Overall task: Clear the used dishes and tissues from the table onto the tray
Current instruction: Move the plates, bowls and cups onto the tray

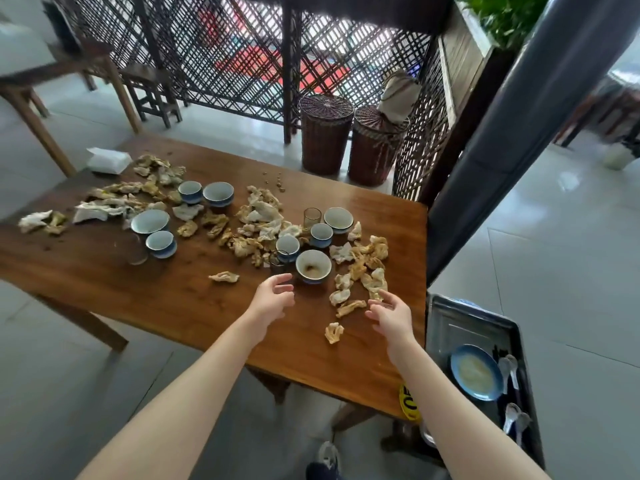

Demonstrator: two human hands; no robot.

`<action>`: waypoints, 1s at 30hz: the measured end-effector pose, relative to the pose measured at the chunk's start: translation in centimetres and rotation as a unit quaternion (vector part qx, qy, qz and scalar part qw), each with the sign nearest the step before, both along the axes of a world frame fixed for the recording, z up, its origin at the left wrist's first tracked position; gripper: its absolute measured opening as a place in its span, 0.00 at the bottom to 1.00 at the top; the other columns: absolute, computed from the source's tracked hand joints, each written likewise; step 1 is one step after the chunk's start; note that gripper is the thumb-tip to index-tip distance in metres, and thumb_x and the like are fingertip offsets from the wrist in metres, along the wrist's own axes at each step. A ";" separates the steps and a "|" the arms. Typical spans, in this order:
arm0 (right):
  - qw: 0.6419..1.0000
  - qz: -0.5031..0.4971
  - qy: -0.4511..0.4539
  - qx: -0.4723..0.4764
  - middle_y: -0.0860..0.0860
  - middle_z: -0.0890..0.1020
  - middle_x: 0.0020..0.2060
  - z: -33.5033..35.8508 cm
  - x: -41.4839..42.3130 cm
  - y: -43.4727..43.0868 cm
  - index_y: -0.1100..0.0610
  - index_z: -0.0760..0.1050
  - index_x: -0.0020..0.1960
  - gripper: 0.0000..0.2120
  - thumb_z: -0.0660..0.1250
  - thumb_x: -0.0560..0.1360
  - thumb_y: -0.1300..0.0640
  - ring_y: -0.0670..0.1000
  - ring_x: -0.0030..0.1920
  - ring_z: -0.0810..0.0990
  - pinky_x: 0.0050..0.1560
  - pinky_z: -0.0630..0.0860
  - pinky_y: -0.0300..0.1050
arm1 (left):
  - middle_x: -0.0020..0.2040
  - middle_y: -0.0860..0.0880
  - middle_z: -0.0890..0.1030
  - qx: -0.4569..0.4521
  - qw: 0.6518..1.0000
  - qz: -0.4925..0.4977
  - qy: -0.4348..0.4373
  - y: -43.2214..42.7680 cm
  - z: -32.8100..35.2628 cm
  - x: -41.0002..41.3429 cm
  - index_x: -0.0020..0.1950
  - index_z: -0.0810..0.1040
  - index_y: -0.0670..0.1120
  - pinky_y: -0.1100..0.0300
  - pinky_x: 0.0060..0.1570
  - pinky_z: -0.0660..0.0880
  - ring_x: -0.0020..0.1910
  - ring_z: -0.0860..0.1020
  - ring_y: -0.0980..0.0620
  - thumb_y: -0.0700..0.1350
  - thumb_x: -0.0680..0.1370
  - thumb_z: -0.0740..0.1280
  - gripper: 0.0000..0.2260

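Several blue-and-white bowls and cups stand on the wooden table (pixel 173 299) among many crumpled stained tissues (pixel 266 216). The nearest bowl (pixel 313 266) holds brown residue, with a dark glass (pixel 278 261) just to its left. My left hand (pixel 273 299) hovers just short of that bowl, fingers loosely curled, holding nothing. My right hand (pixel 389 313) hovers over tissues (pixel 349 306) near the table's right edge, fingers spread, also holding nothing. The grey tray (pixel 446 327) sits low to the right of the table and carries a blue plate (pixel 476 372) and white spoons (pixel 510 368).
A white tissue pack (pixel 107 161) lies at the table's far left corner. Two wicker baskets (pixel 325 133) stand beyond the table by a lattice screen. A grey post (pixel 512 126) rises at the table's right. My shoe (pixel 325 462) shows below.
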State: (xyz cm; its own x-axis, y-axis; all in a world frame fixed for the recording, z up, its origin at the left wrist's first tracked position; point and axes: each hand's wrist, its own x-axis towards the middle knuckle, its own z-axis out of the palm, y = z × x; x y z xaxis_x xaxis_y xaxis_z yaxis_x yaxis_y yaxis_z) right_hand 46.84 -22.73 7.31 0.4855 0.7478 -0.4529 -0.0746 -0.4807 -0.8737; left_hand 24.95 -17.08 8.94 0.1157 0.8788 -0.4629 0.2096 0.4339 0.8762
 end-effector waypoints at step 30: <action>0.974 0.181 0.034 -0.130 0.55 0.71 0.68 -7.7 -1.6 17.2 0.55 0.62 0.73 0.29 0.66 0.74 0.65 0.54 0.66 0.72 0.64 0.72 0.50 | 0.76 0.48 0.61 -0.164 0.985 -0.026 0.055 12.2 -9.4 3.4 0.77 0.57 0.51 0.49 0.63 0.69 0.71 0.66 0.46 0.38 0.79 0.65 0.29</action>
State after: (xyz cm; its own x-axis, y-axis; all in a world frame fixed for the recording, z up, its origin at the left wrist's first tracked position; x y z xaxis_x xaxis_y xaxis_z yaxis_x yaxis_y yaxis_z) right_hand 45.23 -5.57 -0.39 0.1742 0.7205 -0.6712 0.0877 -0.6903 -0.7182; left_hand 28.34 -4.83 -0.45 0.0899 0.6745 -0.7328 0.3256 0.6754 0.6617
